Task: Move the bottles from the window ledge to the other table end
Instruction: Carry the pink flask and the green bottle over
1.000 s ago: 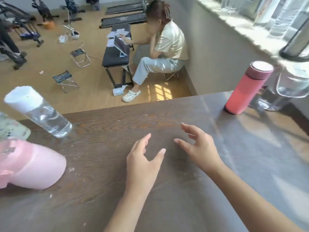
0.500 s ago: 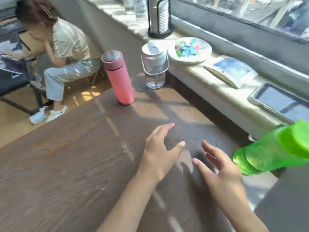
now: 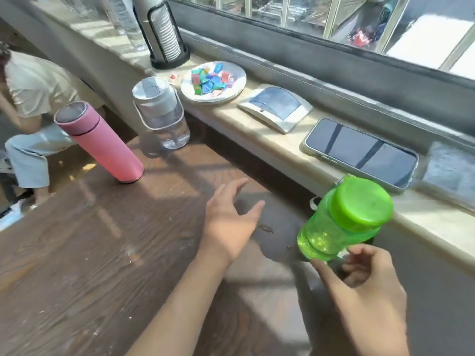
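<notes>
A green bottle (image 3: 341, 222) with a green lid stands on the brown table (image 3: 102, 253) close to the window ledge (image 3: 282, 147). My right hand (image 3: 365, 286) is just below it, fingers curled and apart, fingertips near its base but not gripping. My left hand (image 3: 228, 217) hovers open over the table to the left of the green bottle. A pink flask (image 3: 97, 142) and a clear bottle with a white lid and handle (image 3: 162, 114) stand on the table's far part.
On the ledge lie a plate of coloured wrappers (image 3: 213, 80), a white device (image 3: 276, 107), a phone (image 3: 359, 152), a black cup holder (image 3: 167, 34) and clear bottles (image 3: 123, 19). A seated person (image 3: 28, 111) is at the left beyond the table.
My view has swung right toward the window ledge. The green bottle has come fully into view, and my right hand has moved up to its base.
</notes>
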